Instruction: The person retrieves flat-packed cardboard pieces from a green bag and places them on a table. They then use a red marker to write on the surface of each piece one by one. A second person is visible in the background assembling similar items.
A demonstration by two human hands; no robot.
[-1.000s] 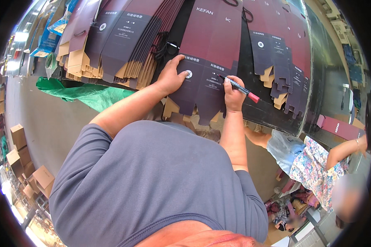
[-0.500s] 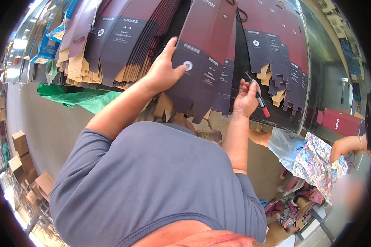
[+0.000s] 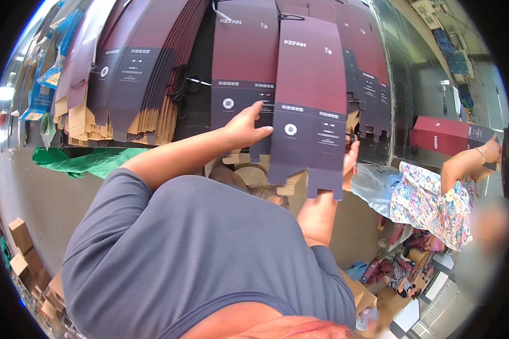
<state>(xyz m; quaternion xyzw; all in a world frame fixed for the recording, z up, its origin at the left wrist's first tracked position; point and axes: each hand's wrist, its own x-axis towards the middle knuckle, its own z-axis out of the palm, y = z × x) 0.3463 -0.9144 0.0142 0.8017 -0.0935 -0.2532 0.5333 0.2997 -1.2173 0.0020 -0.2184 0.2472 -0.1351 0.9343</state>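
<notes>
A flat maroon-and-dark-grey carton [image 3: 309, 79] with a black cord at its top lies in front of me, its notched lower flaps over my right forearm. My left hand [image 3: 246, 127] is at its left edge, fingers apart and thumb stretched toward it, with nothing gripped. At the carton's right edge, my right hand [image 3: 350, 155] is closed round a red-and-black marker pen [image 3: 354, 169], mostly hidden; whether it also grips the carton I cannot tell. Another such carton [image 3: 244, 53] lies flat on the black table, just beyond my left hand.
A stack of folded cartons [image 3: 147, 73] stands at the left, with more cartons [image 3: 370, 62] at the right. Green sheeting [image 3: 79, 164] hangs below the table's left edge. A co-worker in a floral top [image 3: 429, 206] reaches toward a maroon box [image 3: 443, 135] at the right.
The carton before me has shifted right and toward me, now covering part of my right forearm. My left hand has moved down and right; the pen has gone mostly out of sight.
</notes>
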